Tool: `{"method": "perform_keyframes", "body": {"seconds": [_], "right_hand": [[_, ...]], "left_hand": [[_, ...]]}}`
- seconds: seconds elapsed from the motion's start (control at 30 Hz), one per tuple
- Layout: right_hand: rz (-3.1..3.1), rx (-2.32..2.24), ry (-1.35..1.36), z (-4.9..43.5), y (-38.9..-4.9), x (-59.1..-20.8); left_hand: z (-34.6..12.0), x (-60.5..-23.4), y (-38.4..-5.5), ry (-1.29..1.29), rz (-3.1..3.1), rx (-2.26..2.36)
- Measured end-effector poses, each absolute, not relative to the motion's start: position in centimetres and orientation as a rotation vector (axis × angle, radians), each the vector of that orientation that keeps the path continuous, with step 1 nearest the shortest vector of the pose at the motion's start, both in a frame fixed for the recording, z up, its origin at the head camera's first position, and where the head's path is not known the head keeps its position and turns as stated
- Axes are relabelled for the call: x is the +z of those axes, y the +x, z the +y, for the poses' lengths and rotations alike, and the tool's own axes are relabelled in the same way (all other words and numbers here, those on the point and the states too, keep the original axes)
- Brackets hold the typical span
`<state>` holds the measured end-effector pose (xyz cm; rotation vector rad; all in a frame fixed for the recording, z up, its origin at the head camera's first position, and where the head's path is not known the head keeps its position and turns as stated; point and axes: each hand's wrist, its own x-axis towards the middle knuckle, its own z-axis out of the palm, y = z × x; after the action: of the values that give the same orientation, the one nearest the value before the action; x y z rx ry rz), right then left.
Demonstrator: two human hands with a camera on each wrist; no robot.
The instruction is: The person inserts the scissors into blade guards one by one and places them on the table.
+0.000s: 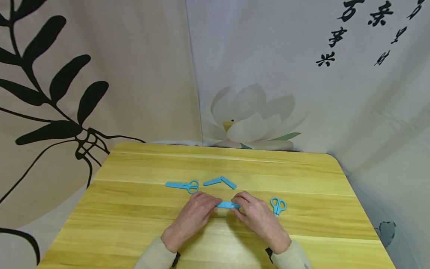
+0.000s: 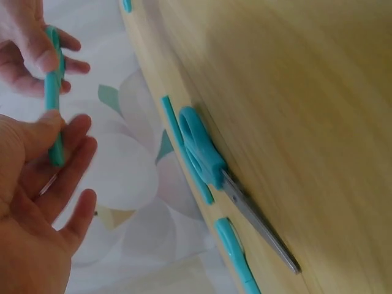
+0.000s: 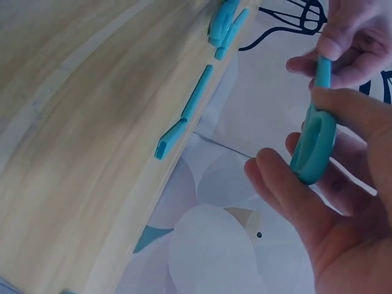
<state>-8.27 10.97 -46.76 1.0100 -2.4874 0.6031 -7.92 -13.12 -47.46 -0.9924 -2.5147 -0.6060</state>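
Note:
Both hands hold one pair of blue scissors (image 1: 226, 204) level, over the middle of the table. My left hand (image 1: 198, 210) pinches the narrow sheath end (image 3: 323, 72) between thumb and fingers. At the other end, my right hand (image 1: 256, 215) grips the finger loops (image 3: 315, 150). No metal blade shows on this pair. Beyond the left hand lies a second pair of blue scissors (image 1: 182, 185) with a blue cover over its blades. Two loose blue sheaths (image 1: 212, 181) lie end to end past the hands. Bare-bladed scissors (image 2: 208, 159) rest beside the right hand.
The wooden table (image 1: 134, 216) spreads under everything. Its far edge meets a hanging cloth (image 1: 255, 56) printed with a lotus and black characters. To the left hangs another cloth (image 1: 144, 67) with dark leaves.

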Motion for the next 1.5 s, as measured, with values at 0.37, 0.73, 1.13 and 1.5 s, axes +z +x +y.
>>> {"method": "perform_keyframes", "body": {"seconds": [0.37, 0.73, 1.13, 1.5], "right_hand": [[-2.502, 0.651, 1.009, 10.94, -8.27, -47.00], [-2.511, 0.688, 0.993, 11.07, -8.13, -47.54], [-2.509, 0.685, 1.002, 10.92, -8.10, -47.67], [-2.488, 0.674, 1.039, 10.43, -8.09, -47.55]], "left_hand": [[-12.98, -47.77, -7.83, -0.980, -2.523, -0.610], [-12.97, -47.97, -7.55, -0.971, -2.557, -0.595], [-13.05, -47.70, -7.32, -0.942, -2.630, -0.567], [-13.03, -47.51, -7.38, -0.962, -2.608, -0.597]]}}
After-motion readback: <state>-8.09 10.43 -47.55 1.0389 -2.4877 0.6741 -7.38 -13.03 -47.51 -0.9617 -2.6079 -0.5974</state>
